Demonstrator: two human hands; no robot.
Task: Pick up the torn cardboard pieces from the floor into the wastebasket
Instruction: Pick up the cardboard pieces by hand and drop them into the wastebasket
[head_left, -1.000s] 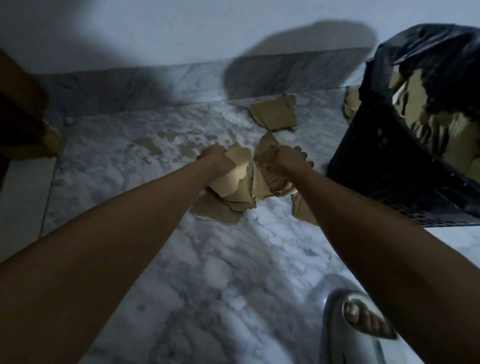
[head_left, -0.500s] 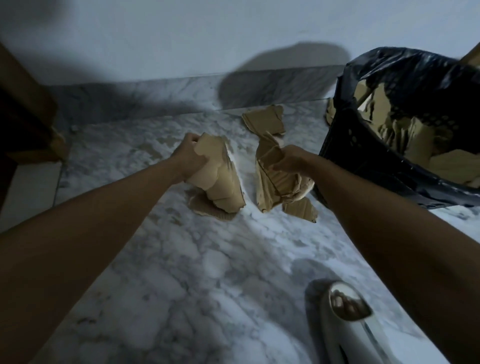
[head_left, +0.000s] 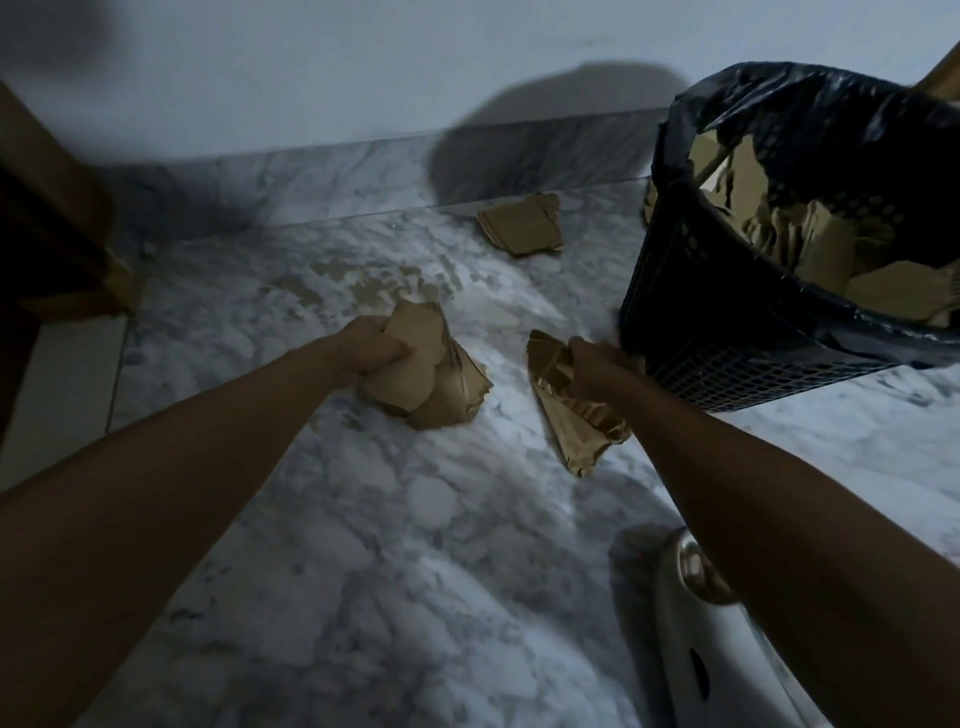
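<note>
Both bundles are up off the floor (head_left: 363, 545) now, split apart vs a sec ago when they sat in one heap. Left hand (head_left: 371, 351) grips a cardboard wad (head_left: 431, 374); right hand (head_left: 589, 364) pinches a torn stack (head_left: 571, 421), just beside the wastebasket (head_left: 727, 338). Looks like the dump's next. One loose piece (head_left: 522, 223) lies near the floor's far edge, by the wall, plus another scrap behind the basket.

We see a white-grey marble floor (head_left: 363, 545) | a marble skirting strip (head_left: 322, 176) beneath a pale wall (head_left: 363, 67) | brown wooden furniture (head_left: 52, 218) at far left | a white slipper (head_left: 727, 649) at lower right.
</note>
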